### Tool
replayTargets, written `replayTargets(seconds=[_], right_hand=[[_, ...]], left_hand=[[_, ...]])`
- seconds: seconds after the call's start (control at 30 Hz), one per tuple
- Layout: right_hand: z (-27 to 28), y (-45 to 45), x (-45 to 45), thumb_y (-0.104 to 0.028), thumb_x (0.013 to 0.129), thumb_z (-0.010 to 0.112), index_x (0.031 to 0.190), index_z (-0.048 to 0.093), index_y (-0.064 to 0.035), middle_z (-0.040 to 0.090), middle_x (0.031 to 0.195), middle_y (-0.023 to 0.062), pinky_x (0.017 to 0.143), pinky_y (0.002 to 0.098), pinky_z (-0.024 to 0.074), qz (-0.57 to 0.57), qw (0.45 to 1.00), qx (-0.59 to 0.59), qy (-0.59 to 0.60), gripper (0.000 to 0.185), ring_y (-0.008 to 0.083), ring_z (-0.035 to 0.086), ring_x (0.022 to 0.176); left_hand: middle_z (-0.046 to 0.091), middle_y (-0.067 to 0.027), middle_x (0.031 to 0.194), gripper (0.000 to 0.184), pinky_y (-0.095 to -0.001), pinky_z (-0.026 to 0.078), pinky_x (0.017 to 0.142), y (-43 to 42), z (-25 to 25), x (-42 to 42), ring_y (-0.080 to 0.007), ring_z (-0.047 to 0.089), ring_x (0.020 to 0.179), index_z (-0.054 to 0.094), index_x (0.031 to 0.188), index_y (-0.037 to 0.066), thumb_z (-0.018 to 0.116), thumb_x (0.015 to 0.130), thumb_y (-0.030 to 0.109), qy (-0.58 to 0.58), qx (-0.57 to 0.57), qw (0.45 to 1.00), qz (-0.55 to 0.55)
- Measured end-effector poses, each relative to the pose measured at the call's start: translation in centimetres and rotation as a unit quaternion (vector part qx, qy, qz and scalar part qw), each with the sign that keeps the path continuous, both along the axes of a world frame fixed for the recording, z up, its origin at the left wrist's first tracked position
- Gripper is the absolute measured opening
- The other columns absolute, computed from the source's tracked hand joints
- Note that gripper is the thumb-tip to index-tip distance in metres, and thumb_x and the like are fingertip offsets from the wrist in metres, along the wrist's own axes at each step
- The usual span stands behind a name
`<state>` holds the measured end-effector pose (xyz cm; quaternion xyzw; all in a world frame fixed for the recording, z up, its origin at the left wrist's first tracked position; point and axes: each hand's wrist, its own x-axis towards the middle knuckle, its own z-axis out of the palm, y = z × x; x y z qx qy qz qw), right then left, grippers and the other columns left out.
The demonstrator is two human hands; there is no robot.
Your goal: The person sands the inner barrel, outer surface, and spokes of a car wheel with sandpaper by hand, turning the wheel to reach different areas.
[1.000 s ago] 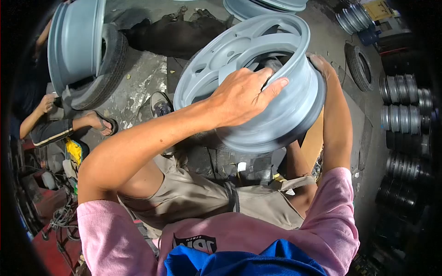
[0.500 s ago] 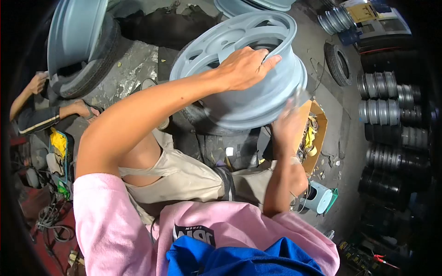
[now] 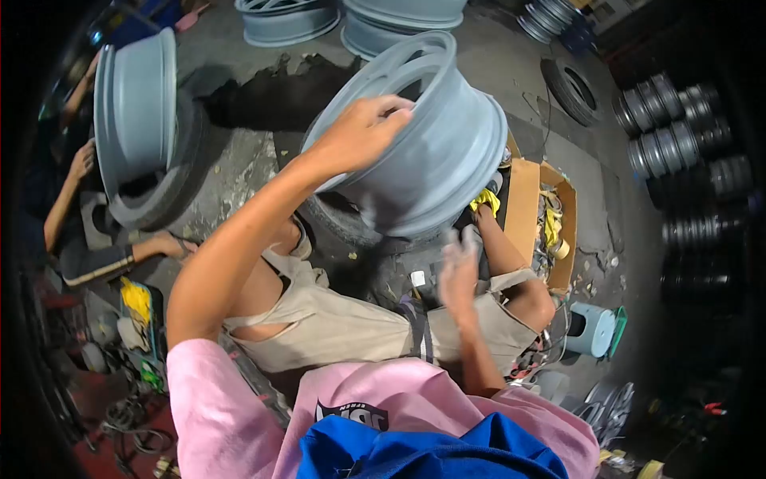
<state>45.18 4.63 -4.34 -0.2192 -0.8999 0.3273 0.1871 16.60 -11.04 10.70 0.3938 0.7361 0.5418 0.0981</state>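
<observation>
A grey-primed wheel rim [image 3: 447, 152] stands tilted in front of me, its spoked face turned up and to the left. It leans over a tyre [image 3: 339, 219] that shows partly beneath it. My left hand [image 3: 363, 134] is closed over the rim's upper edge, its fingertips hidden inside. Below the rim, apart from it, my right hand [image 3: 459, 275] is raised above my lap and smeared by motion. Whether it holds anything cannot be made out.
Right of my knee stands an open cardboard box [image 3: 523, 211] with assorted items, beside a light-blue stool [image 3: 592, 329]. Another person's hand [image 3: 82, 160] is near a second grey rim [image 3: 136, 112] on the left. Stacked rims [image 3: 666, 148] line the right side.
My right hand has come away from the rim's lower right side, down toward my lap. The rim has tipped more steeply, with my left hand still on its edge. The camera view has shifted.
</observation>
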Motion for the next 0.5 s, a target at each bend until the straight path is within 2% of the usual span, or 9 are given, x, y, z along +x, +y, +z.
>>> replayTargets(seconds=[0.03, 0.07, 0.17, 0.2, 0.27, 0.33, 0.37, 0.43, 0.5], right_hand=[[2.4, 1.2, -0.8, -0.017, 0.11, 0.046, 0.15, 0.05, 0.0023, 0.042, 0.157, 0.028, 0.121, 0.0436, 0.0323, -0.015, 0.998, -0.008, 0.057, 0.044, 0.0377, 0.043, 0.145], [2.9, 2.1, -1.9, -0.016, 0.111, 0.043, 0.148, 0.048, 0.0071, 0.047, 0.154, 0.0259, 0.119, 0.043, 0.0351, -0.068, 0.978, -0.089, 0.174, 0.044, 0.0363, 0.047, 0.143], [8.4, 2.3, -4.2, -0.016, 0.112, 0.042, 0.152, 0.043, 0.0071, 0.046, 0.156, 0.0227, 0.119, 0.0435, 0.0371, -0.056, 0.978, 0.01, 0.2, 0.046, 0.032, 0.049, 0.142], [9.5, 1.5, -5.4, -0.016, 0.111, 0.044, 0.151, 0.045, 0.0064, 0.045, 0.157, 0.0222, 0.119, 0.0441, 0.0367, -0.036, 0.977, 0.036, 0.208, 0.045, 0.0325, 0.048, 0.143], [9.6, -0.5, -8.6, -0.014, 0.108, 0.048, 0.149, 0.05, 0.0033, 0.044, 0.159, 0.0215, 0.12, 0.0453, 0.035, 0.019, 0.971, 0.06, 0.231, 0.044, 0.0351, 0.045, 0.145], [9.8, -3.4, -11.7, -0.01, 0.106, 0.05, 0.15, 0.05, 0.0015, 0.045, 0.158, 0.0225, 0.12, 0.046, 0.034, 0.083, 0.962, 0.045, 0.257, 0.046, 0.0368, 0.045, 0.145], [9.2, -4.3, -13.3, -0.005, 0.099, 0.057, 0.148, 0.052, 0.0, 0.045, 0.157, 0.0223, 0.12, 0.0495, 0.0355, 0.105, 0.958, 0.058, 0.26, 0.05, 0.0398, 0.046, 0.144], [8.8, -4.7, -16.3, -0.006, 0.099, 0.056, 0.145, 0.054, 0.0012, 0.047, 0.155, 0.0228, 0.119, 0.0518, 0.0351, 0.098, 0.948, 0.081, 0.292, 0.047, 0.0407, 0.045, 0.144], [9.2, -2.5, -18.8, -0.009, 0.1, 0.055, 0.142, 0.056, 0.0023, 0.05, 0.153, 0.0229, 0.119, 0.0529, 0.0351, 0.078, 0.941, 0.109, 0.311, 0.043, 0.0404, 0.047, 0.143]], left_hand=[[0.072, -0.0052, 0.097, 0.041, -0.0367, 0.05, 0.078, -0.1, -0.2, 0.0, -0.0164, 0.063, 0.083, 0.067, 0.13, 0.002, 0.057, 0.105, 0.032, -0.016, 0.022, 1.0, -0.015], [0.066, -0.0007, 0.091, 0.039, -0.0281, 0.048, 0.072, -0.8, 2.4, 1.0, -0.0091, 0.056, 0.079, 0.067, 0.131, 0.002, 0.059, 0.105, 0.029, -0.089, -0.046, 0.995, -0.008], [0.061, 0.0017, 0.089, 0.037, -0.0231, 0.043, 0.066, -0.5, 1.1, 0.2, -0.0046, 0.049, 0.076, 0.068, 0.129, 0.0, 0.062, 0.104, 0.027, -0.057, -0.025, 0.998, -0.018], [0.061, 0.0017, 0.089, 0.037, -0.0231, 0.043, 0.066, -0.3, 1.1, 0.1, -0.0046, 0.049, 0.076, 0.068, 0.129, 0.0, 0.062, 0.104, 0.027, -0.05, -0.031, 0.998, -0.023], [0.073, -0.0091, 0.095, 0.036, -0.0278, 0.052, 0.078, 0.0, 1.5, -0.1, -0.0093, 0.062, 0.084, 0.068, 0.128, 0.0, 0.065, 0.101, 0.024, -0.059, -0.069, 0.996, -0.002], [0.072, -0.0083, 0.093, 0.036, -0.0276, 0.052, 0.077, 0.0, 2.2, 0.1, -0.0083, 0.061, 0.083, 0.068, 0.126, -0.002, 0.066, 0.101, 0.024, -0.09, -0.061, 0.994, 0.003], [0.072, -0.0074, 0.09, 0.037, -0.0275, 0.052, 0.075, 0.1, 2.4, 0.2, -0.0072, 0.061, 0.082, 0.069, 0.124, -0.004, 0.066, 0.101, 0.025, -0.129, -0.048, 0.99, 0.01], [0.074, -0.0098, 0.094, 0.037, -0.0287, 0.053, 0.079, -0.1, 1.7, -0.2, -0.0085, 0.063, 0.086, 0.069, 0.123, -0.007, 0.066, 0.102, 0.023, -0.158, -0.042, 0.986, 0.017], [0.076, -0.0147, 0.101, 0.038, -0.03, 0.055, 0.084, -0.4, 1.5, -0.1, -0.0131, 0.069, 0.091, 0.069, 0.123, -0.009, 0.066, 0.101, 0.022, -0.117, -0.041, 0.992, 0.022]])
